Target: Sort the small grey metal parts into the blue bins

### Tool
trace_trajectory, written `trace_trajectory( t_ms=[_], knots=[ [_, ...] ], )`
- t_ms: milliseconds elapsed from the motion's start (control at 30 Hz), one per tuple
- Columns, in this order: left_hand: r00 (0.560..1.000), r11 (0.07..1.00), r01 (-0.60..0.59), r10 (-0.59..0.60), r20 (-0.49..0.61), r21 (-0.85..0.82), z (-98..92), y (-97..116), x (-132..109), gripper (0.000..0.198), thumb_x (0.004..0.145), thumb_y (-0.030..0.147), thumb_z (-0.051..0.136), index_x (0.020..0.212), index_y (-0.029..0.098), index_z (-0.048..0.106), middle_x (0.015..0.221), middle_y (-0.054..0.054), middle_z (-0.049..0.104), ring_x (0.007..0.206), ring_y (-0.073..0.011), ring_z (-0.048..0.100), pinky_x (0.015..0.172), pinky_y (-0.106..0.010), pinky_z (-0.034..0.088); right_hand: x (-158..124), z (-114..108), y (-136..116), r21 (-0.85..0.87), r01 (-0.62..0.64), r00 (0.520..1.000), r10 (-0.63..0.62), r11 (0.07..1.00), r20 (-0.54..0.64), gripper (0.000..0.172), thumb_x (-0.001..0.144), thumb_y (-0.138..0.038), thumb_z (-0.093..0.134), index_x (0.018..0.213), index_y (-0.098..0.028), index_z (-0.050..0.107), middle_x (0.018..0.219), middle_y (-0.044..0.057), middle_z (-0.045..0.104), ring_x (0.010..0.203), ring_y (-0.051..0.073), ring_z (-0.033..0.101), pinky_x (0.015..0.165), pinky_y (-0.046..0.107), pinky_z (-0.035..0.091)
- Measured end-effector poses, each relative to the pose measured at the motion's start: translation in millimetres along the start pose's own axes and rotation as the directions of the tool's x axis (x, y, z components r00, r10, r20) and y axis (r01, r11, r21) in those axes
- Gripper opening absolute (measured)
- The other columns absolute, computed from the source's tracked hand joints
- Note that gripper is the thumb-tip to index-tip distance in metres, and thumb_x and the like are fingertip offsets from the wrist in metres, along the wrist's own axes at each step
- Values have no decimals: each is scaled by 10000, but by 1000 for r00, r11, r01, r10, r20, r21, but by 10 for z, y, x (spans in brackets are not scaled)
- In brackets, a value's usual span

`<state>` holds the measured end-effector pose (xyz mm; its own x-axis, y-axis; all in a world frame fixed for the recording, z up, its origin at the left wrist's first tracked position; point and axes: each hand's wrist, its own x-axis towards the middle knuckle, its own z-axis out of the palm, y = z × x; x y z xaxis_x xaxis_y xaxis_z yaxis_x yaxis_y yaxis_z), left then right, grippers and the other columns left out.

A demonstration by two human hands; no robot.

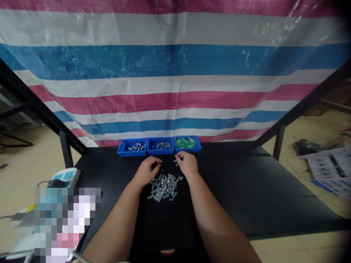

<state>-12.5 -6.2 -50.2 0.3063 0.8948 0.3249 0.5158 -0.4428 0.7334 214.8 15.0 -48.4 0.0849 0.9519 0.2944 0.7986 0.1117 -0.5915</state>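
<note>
One loose pile of small grey metal cylinders [164,187], several dozen, lies heaped on a black table [246,197], directly below the person's hands.

Left hand [148,171]: just beyond the pile's upper left edge, half closed, fingers curled toward the thumb. Cannot tell whether it has hold of a piece.

Right hand [187,163]: just beyond the pile's upper right edge, partly closed in a loose pinch. Two or three stray cylinders [176,162] sit just beside its fingertips. Cannot tell whether any is gripped.

Three blue plastic bins, in a row beyond the pile, side by side:
- left bin [131,148]: grey cylinders
- middle bin [161,146]: small silver metal parts, type too small to tell
- right bin [187,143]: green bagged items [185,143]

Further beyond the pile: one striped tarpaulin [175,62] in pink, white and blue, hanging.

Left of the pile: one power strip [65,176], at the table's edge.

Right of the pile, past the table: printed sheets [329,170] on the floor [285,157].
</note>
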Motion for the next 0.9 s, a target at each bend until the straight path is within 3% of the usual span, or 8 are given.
trace_trajectory(
  t_ms=[267, 500, 633, 733, 800, 900],
  knots=[
    [1000, 991, -31, 30, 4, 130, 61, -27, 16, 276, 847, 235, 681, 1121, 205, 691, 1088, -90, 673, 1051, -258, 597, 959, -429, 473, -121, 214, -330, -6, 128, 988, -127, 992, 85, 120, 904, -272, 626, 865, -239, 734, 826, 30, 772, 760, 183, 699, 688, 260, 436],
    [1000, 955, -8, 14, -17, 295, 174, -57, 32, 132, 891, 225, 624, 982, 186, 712, 991, -98, 668, 936, -253, 595, 895, -408, 488, -126, 264, -397, 218, 231, 965, -252, 948, 75, 106, 900, -252, 628, 881, -224, 728, 836, 23, 763, 794, 187, 701, 809, 284, 482],
    [1000, 941, 18, -15, -11, 337, 156, 10, 17, 102, 910, 231, 606, 943, 186, 692, 952, -107, 670, 930, -265, 595, 868, -401, 483, -96, 281, -336, 392, 187, 982, -186, 901, -40, 187, 935, -348, 581, 915, -212, 707, 877, 52, 756, 816, 201, 706, 785, 294, 524],
    [999, 947, 42, -47, 6, 318, 133, 53, 1, 70, 902, 209, 607, 928, 195, 670, 908, -91, 677, 899, -254, 609, 812, -371, 481, -77, 334, -282, 529, 99, 995, -91, 843, -42, 249, 933, -427, 579, 910, -200, 679, 835, 52, 744, 739, 192, 708, 725, 295, 556],
    [997, 967, 76, -71, -29, 242, 120, 60, -2, 73, 889, 191, 611, 943, 201, 659, 900, -73, 679, 874, -231, 622, 788, -343, 480, -70, 375, -254, 607, 29, 999, -34, 794, -3, 293, 923, -474, 584, 920, -192, 663, 809, 50, 733, 676, 184, 703, 646, 287, 568],
    [970, 985, 171, -169, -173, -3, 88, 39, 19, 78, 896, 231, 604, 950, 198, 651, 870, -45, 687, 790, -186, 638, 745, -305, 493, -60, 420, -237, 699, -50, 999, 34, 713, 37, 363, 886, -541, 612, 933, -183, 652, 771, 49, 713, 641, 190, 702, 568, 286, 583]
  ],
)
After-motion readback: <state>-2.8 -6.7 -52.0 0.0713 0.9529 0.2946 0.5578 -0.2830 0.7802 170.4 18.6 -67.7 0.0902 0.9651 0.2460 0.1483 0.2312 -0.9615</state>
